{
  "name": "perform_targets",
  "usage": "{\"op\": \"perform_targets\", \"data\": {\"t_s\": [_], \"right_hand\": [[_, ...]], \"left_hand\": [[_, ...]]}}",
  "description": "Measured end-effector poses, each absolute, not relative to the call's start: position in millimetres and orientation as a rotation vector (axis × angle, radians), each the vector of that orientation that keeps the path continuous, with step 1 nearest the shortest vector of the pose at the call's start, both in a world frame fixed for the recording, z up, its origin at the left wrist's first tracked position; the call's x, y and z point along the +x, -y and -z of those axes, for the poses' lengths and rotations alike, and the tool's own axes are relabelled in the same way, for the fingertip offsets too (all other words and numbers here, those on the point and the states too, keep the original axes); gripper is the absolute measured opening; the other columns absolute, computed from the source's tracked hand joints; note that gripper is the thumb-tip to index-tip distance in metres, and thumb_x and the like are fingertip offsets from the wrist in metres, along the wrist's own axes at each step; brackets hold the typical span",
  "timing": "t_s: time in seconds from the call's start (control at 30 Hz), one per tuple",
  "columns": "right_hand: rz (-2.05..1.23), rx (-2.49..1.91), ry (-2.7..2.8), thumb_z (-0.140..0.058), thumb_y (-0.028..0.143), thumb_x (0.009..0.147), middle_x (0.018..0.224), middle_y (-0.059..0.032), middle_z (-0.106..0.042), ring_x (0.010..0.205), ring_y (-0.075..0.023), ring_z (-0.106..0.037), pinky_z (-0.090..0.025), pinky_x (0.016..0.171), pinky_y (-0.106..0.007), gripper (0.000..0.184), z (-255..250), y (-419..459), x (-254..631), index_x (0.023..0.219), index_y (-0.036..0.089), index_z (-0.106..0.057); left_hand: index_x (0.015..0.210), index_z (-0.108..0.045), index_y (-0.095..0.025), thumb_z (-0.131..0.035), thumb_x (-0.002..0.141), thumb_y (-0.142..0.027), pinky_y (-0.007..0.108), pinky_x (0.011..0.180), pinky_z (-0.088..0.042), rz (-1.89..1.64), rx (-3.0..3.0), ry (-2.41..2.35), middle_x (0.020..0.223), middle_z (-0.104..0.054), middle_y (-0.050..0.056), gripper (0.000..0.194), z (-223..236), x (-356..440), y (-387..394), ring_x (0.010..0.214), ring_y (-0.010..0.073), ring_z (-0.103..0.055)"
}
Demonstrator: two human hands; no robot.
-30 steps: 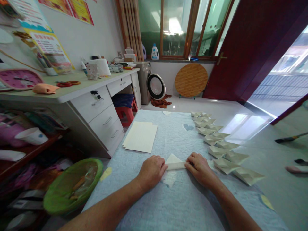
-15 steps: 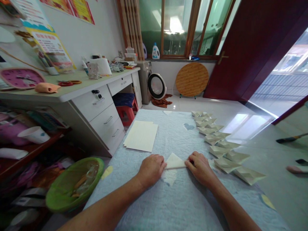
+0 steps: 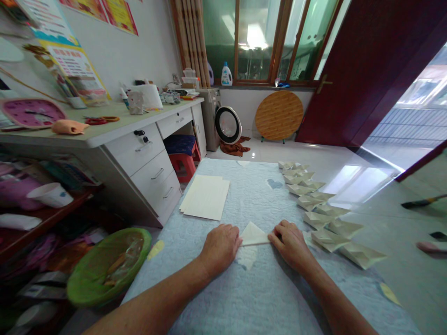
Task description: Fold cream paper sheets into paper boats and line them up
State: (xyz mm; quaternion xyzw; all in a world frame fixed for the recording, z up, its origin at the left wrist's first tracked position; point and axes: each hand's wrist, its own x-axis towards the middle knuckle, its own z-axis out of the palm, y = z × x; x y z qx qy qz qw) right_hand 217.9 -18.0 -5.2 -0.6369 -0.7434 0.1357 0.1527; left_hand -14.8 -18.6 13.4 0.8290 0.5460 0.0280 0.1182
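Observation:
A folded sheet of paper (image 3: 254,234), shaped like a low triangle with its point facing away from me, rests on the blue quilted cloth (image 3: 216,302). My left hand (image 3: 222,244) grips its left end, fingers curled and thumb against the near edge. At the other end my right hand (image 3: 287,242) pinches the right corner between thumb and fingers. Both hands lie low on the cloth and cover the paper's corners. To the right stand several folded paper boats (image 3: 328,238) in two rows. Beyond my left hand lies a stack of pale paper sheets (image 3: 206,197).
Left of the cloth-covered table sits a green basket (image 3: 78,298) with wrappers inside. A white drawer desk (image 3: 136,160) carries a pink clock (image 3: 33,112) and scissors (image 3: 101,120). Farther back are a red stool (image 3: 184,165), an open washing machine (image 3: 209,123) and a round wooden tabletop (image 3: 279,115).
The strip along the paper's near edge has turned over, so a plain triangle now shows between my hands. Both hands keep nearly the same place. The view has shifted slightly.

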Motion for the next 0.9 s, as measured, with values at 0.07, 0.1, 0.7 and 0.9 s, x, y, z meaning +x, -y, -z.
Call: {"op": "perform_targets", "data": {"t_s": [0.07, 0.1, 0.7, 0.9], "right_hand": [[-0.381, -1.818, 2.127, -0.055, 0.028, 0.09, 0.085, -0.0061, -0.062, 0.085, -0.0217, -0.054, -0.034, 0.075, -0.032, 0.022, 5.9, 18.2, 217.9, 0.072, 0.019, -0.065], [-0.38, -1.82, 2.125, -0.055, 0.028, 0.09, 0.085, -0.0061, -0.062, 0.085, -0.0218, -0.054, -0.034, 0.075, -0.032, 0.022, 6.1, 18.2, 217.9, 0.072, 0.019, -0.065], [-0.318, -1.878, 2.142, -0.056, 0.028, 0.089, 0.084, -0.0063, -0.062, 0.083, -0.0221, -0.052, -0.031, 0.071, -0.032, 0.022, 3.9, 19.7, 215.4, 0.071, 0.019, -0.064], [-0.288, -1.902, 2.132, -0.055, 0.025, 0.09, 0.086, -0.0066, -0.062, 0.085, -0.0227, -0.052, -0.031, 0.074, -0.032, 0.018, 2.3, 21.2, 214.4, 0.075, 0.018, -0.063]], "left_hand": [[0.091, -0.061, -0.02, -0.048, 0.096, -0.029, 0.032, 0.081, -0.045, -0.084, 2.436, -1.597, 0.095, -0.067, 0.007, 0.016, -11.8, -14.7, 18.5, 0.094, 0.0225, -0.06], [0.092, -0.061, -0.02, -0.048, 0.096, -0.029, 0.033, 0.081, -0.045, -0.088, 2.442, -1.595, 0.096, -0.067, 0.007, 0.016, -10.9, -14.7, 18.3, 0.094, 0.0227, -0.06], [0.112, -0.057, -0.023, -0.051, 0.096, -0.022, 0.036, 0.086, -0.043, -0.269, 2.631, -1.494, 0.102, -0.061, 0.005, 0.017, -5.9, -14.5, 23.2, 0.096, 0.0226, -0.054], [0.123, -0.055, -0.029, -0.05, 0.098, -0.029, 0.037, 0.084, -0.043, -0.366, 2.981, -1.006, 0.101, -0.059, 0.003, 0.025, 0.2, -16.2, 21.9, 0.095, 0.0219, -0.052]]}}
